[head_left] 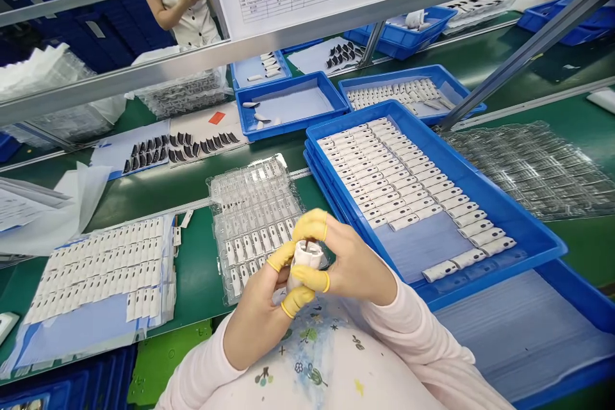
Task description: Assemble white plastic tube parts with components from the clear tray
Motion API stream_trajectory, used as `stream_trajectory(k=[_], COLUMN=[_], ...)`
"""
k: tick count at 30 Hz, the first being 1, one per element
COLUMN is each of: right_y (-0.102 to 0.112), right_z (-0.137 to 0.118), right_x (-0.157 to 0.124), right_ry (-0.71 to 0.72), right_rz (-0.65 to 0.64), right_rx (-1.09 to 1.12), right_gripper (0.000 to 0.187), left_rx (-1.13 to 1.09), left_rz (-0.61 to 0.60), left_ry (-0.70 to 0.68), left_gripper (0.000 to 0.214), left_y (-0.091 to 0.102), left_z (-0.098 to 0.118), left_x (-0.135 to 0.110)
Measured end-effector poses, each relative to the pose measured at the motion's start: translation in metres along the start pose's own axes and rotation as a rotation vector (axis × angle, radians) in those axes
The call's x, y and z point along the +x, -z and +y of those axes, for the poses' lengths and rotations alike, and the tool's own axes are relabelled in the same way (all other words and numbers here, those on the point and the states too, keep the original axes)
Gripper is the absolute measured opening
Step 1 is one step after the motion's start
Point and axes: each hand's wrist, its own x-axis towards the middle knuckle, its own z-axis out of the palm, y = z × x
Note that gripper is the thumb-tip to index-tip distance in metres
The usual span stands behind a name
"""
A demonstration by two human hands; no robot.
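Close to my body, both hands are closed around one white hollow plastic housing (310,251), its open end tipped up toward me. My left hand (262,307) grips its left side and lower part with thumb and fingers. With the forefinger over the top and the thumb across the front, my right hand (353,262) holds the other side. Yellow finger cots cover the fingertips. Just behind the hands lies a clear blister tray (250,205) with white shell pieces in its nearer rows. The housing's lower part is mostly hidden by my fingers.
On the right, a stacked blue tray (533,240) holds rows of white shells. White shells (96,269) lie in rows on the left. Black curved pieces (182,147) lie farther back. A metal frame bar (115,73) crosses above the bench; a person (187,6) stands beyond.
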Motion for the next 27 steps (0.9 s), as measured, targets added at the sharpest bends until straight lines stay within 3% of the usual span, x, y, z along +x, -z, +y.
stream_trajectory(k=[2, 5, 11, 16, 23, 27], right_y=[0.001, -0.002, -0.009, -0.012, -0.011, -0.011], right_z=[0.0, 0.005, 0.02, 0.022, 0.009, 0.004], right_x=[-0.005, -0.011, -0.025, -0.03, -0.026, -0.026], right_ry=[-0.027, -0.087, -0.318, -0.059, 0.219, 0.283], right_rz=[0.007, 0.097, 0.157, 0.081, 0.064, 0.064], right_rx=[0.017, 0.092, 0.473, 0.329, 0.278, 0.275], right_gripper=[0.009, 0.027, 0.03, 0.047, 0.047, 0.052], left_rx=[0.035, 0.027, -0.04, -0.049, 0.174, 0.19], left_rz=[-0.033, -0.076, -0.049, 0.003, 0.069, 0.046], left_ry=[0.007, 0.03, 0.018, -0.089, -0.585, -0.594], left_gripper=[0.051, 0.052, 0.055, 0.049, 0.041, 0.043], left_y=[0.0, -0.002, -0.003, -0.003, 0.003, 0.004], left_z=[0.0, 0.001, -0.001, -0.006, -0.014, -0.012], left_x=[0.001, 0.004, 0.004, 0.002, 0.006, 0.003])
